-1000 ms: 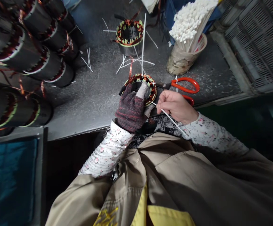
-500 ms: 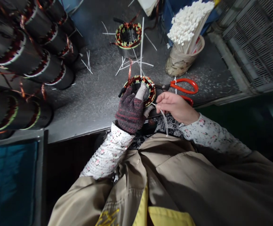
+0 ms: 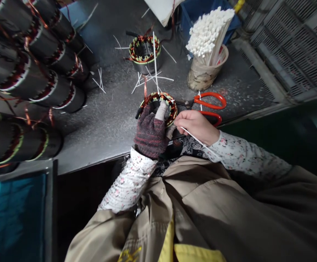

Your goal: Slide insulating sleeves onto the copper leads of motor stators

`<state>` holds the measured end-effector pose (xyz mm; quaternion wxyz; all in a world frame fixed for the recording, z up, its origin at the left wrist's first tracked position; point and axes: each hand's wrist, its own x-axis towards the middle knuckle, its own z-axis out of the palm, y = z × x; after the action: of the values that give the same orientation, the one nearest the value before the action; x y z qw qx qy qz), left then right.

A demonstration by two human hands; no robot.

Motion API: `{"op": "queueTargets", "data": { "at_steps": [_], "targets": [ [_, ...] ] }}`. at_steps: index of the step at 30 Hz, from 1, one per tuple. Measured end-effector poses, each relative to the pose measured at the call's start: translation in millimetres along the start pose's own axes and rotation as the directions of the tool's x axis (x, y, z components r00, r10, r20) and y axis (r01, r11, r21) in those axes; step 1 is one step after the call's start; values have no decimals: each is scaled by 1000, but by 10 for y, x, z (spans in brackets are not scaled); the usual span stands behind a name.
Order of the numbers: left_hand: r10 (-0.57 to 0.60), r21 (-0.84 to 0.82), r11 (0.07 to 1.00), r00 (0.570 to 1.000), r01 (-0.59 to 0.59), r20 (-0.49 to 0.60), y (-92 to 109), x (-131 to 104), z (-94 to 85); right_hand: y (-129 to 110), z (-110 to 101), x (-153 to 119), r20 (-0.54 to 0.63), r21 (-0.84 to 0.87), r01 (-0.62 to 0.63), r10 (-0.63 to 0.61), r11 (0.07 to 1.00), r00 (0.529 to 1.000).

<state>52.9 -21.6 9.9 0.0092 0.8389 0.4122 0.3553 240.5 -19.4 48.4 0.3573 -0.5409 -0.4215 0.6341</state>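
My left hand (image 3: 151,134), in a dark knitted glove with wrapped fingertips, grips a motor stator (image 3: 172,118) near the table's front edge, its fingers reaching into the bore. Copper windings and pale green slot liners ring the stator's top. My right hand (image 3: 195,125) is bare and pinches a thin white cable tie (image 3: 198,141) at the stator's right side; its tail runs back over my wrist. Another white tie (image 3: 155,65) stands up from the stator's far rim. Red-handled scissors (image 3: 210,101) lie just beyond my right hand, their blades partly behind the stator.
A second stator (image 3: 144,58) stands farther back, with loose white ties (image 3: 150,80) around it. A holder (image 3: 204,74) packed with white ties is at the back right. Stacked stators (image 3: 42,85) fill the left side. A grey crate (image 3: 289,54) borders the right.
My right hand has moved slightly left, closer to the stator. The tie's tail, which hung down before, now slants back towards my right sleeve. My left hand keeps its hold.
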Motion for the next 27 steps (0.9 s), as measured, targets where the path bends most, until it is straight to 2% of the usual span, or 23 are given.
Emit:
{"op": "queueTargets", "data": {
  "at_steps": [5, 12, 18, 23, 27],
  "targets": [
    [-11, 31, 999, 1000, 11, 3, -2, -1, 16, 27, -5, 12, -19, 25, -23, 24, 999, 1000],
    [-28, -5, 1000, 999, 28, 30, -21, 2, 24, -3, -2, 35, 10, 4, 23, -23, 1000, 1000],
    [-40, -3, 999, 999, 40, 30, -8, 15, 27, 93, -66, 58, 8, 62, 74, -75, 995, 997],
    [-33, 43, 998, 999, 33, -11, 12, 4, 31, 135, -128, 134, 92, 66, 109, -115, 992, 989],
    [-46, 26, 999, 999, 45, 8, 11, 5, 31, 172, -173, 150, 97, 54, 69, -74, 996, 993]
  ]
}}
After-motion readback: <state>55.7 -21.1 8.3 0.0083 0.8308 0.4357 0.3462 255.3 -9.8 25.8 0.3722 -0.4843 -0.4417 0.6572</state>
